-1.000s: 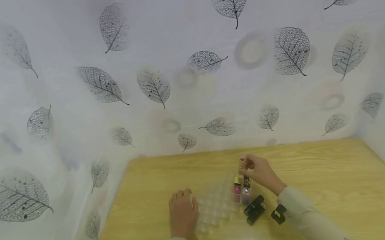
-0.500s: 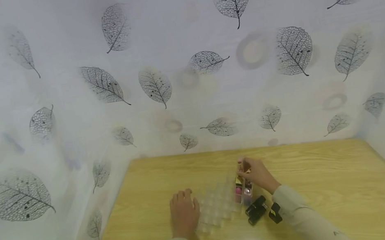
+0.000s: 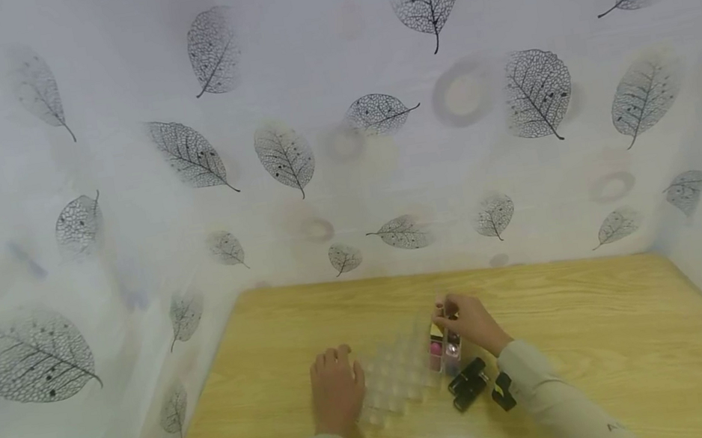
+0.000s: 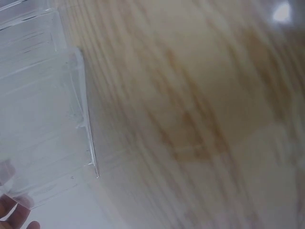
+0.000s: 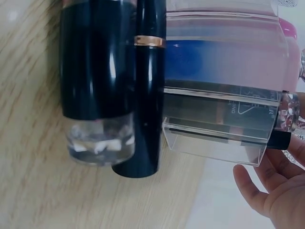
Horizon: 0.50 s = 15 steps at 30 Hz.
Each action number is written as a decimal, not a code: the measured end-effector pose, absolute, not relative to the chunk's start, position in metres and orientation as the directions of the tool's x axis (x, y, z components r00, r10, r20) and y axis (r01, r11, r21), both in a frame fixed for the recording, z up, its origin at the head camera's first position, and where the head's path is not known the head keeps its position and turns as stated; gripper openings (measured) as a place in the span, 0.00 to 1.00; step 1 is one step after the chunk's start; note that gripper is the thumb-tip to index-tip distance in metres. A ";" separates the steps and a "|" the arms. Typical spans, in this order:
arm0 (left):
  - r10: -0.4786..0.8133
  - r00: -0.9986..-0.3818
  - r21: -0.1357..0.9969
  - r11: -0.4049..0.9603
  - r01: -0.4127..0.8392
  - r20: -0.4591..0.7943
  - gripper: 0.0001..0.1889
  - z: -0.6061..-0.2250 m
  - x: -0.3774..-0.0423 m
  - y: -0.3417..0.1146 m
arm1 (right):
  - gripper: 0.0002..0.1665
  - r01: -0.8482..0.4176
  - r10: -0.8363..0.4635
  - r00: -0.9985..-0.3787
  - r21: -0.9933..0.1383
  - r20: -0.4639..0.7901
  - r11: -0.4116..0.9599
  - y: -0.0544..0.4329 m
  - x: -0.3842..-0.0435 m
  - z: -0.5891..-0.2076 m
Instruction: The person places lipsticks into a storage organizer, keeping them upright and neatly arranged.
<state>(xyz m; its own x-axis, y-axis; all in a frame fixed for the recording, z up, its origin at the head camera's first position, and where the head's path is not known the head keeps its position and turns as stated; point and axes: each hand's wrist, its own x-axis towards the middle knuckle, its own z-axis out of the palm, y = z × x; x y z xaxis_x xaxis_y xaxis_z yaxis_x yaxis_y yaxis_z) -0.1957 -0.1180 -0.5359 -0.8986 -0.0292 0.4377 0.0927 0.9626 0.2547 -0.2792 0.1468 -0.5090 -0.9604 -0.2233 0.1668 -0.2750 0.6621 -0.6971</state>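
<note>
A clear plastic lipstick organizer (image 3: pixel 391 376) with slanted rows of compartments lies on the wooden table. Its right end holds several cosmetics, among them a pink-topped tube (image 3: pixel 435 349) and one with a jewelled cap (image 5: pixel 288 112). My right hand (image 3: pixel 478 323) pinches a lipstick (image 3: pixel 439 309) between thumb and fingers at the far end of these filled compartments. At the organizer's left side rests my left hand (image 3: pixel 338 395), fingers extended forward and thumb toward the plastic. Its fingertips (image 4: pixel 16 215) show at the organizer's corner in the left wrist view.
Black lipstick tubes (image 3: pixel 468 385) lie close together on the table (image 3: pixel 617 361), just right of the organizer's near end; one has a clear end (image 5: pixel 101 143). A leaf-patterned white curtain (image 3: pixel 344 174) encloses the table's back and sides.
My right hand has moved slightly left and down with the lipstick, which now sits lower at the compartments. The left hand stays in place on the organizer's side.
</note>
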 end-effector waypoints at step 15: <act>-0.030 -0.893 0.251 0.963 0.094 0.448 0.12 -0.532 -0.193 -0.117 | 0.08 -0.334 -0.276 -0.941 -0.675 0.197 0.658 0.148 -0.279 -0.510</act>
<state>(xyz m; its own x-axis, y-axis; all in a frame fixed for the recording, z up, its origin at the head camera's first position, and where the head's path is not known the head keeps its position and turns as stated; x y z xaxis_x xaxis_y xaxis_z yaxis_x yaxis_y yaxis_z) -0.1935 -0.1168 -0.5316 -0.8934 -0.0299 0.4482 0.0939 0.9633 0.2515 -0.2787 0.1479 -0.5101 -0.9408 -0.2756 0.1972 -0.3342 0.6576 -0.6751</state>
